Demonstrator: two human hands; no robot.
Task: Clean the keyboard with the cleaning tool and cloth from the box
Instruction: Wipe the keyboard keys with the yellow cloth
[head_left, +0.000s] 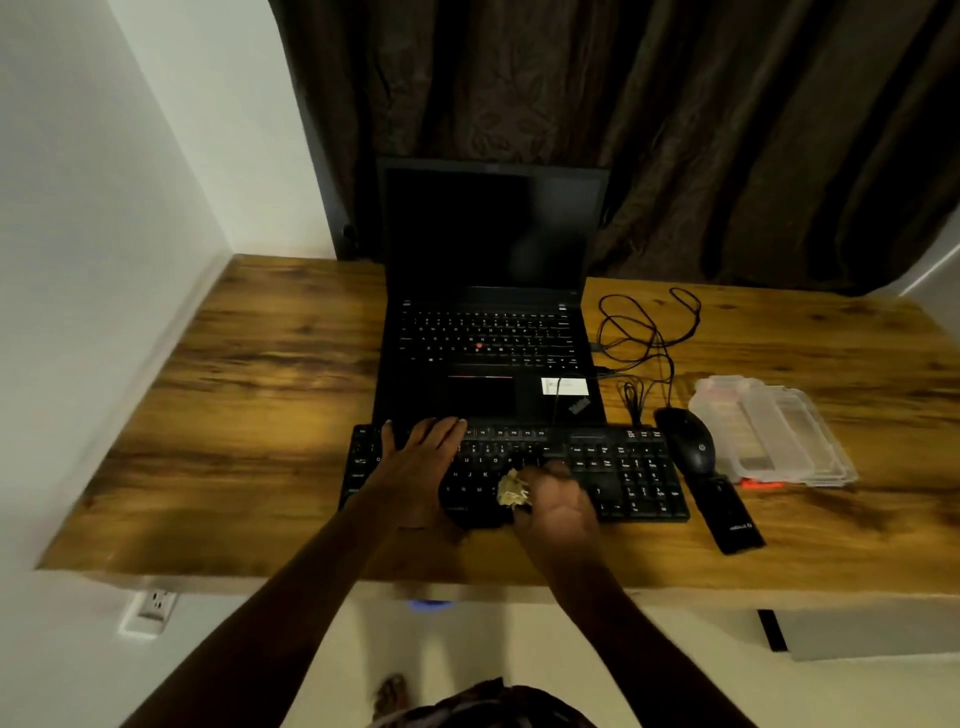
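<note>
A black external keyboard (623, 467) lies on the wooden desk (234, 415) in front of a laptop. My left hand (421, 452) rests flat on the keyboard's left half, fingers spread. My right hand (556, 499) is over the keyboard's middle, closed around a crumpled pale cloth (511, 489) that presses on the keys. A clear plastic box (779, 431) sits at the right, with an orange item (761, 484) showing at its near edge. A black bar-shaped object (732, 514) lies right of the keyboard.
An open black laptop (488, 332) with a dark screen stands behind the keyboard. A black mouse (688, 439) and tangled cables (644, 332) lie to the right. A dark curtain hangs behind; a white wall is at left.
</note>
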